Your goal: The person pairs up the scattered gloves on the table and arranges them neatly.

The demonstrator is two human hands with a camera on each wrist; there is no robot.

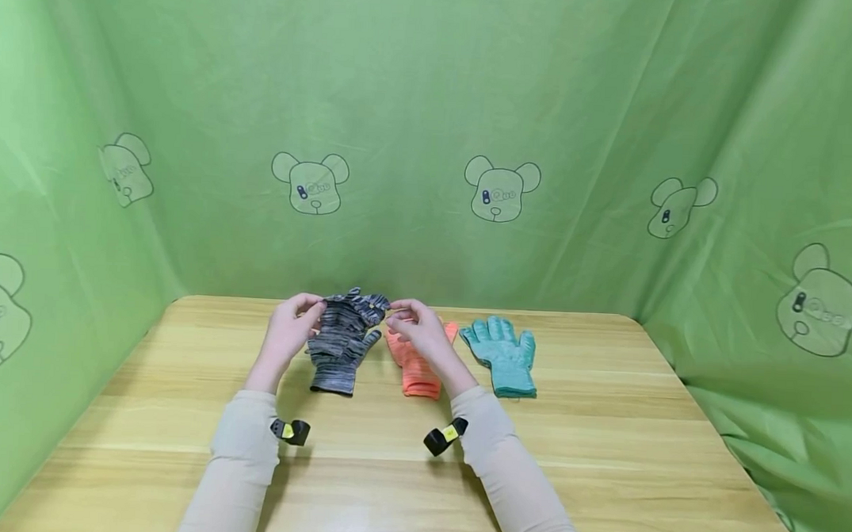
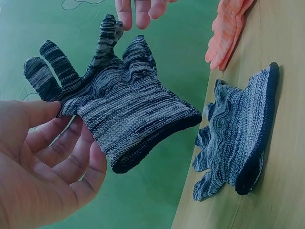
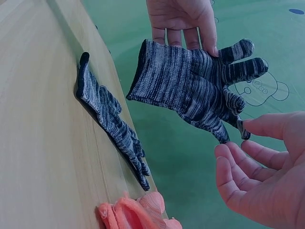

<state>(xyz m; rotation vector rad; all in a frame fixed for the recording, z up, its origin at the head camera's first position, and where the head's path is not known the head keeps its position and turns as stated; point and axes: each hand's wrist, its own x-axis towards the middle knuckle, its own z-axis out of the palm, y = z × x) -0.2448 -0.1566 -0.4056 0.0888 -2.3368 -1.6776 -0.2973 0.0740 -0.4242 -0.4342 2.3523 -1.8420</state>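
Observation:
A black-and-grey knit glove (image 2: 128, 100) hangs in the air between both hands, its dark-edged cuff open. My left hand (image 2: 57, 162) pinches its side near the base of the fingers, thumb on one face and fingers behind. One of the glove's fingertips is between the thumb and forefinger of my right hand (image 3: 267, 167). A matching black-and-grey glove (image 1: 333, 371) lies on the table beneath, fingers pointing away. Beside it is an orange glove (image 1: 420, 375), partly covered by my right forearm in the head view.
A teal glove (image 1: 504, 357) lies to the right of the orange one. Everything rests on a light wooden table (image 1: 366, 486). Green cloth walls (image 1: 420, 83) with bear-head drawings rise behind the table and at both sides.

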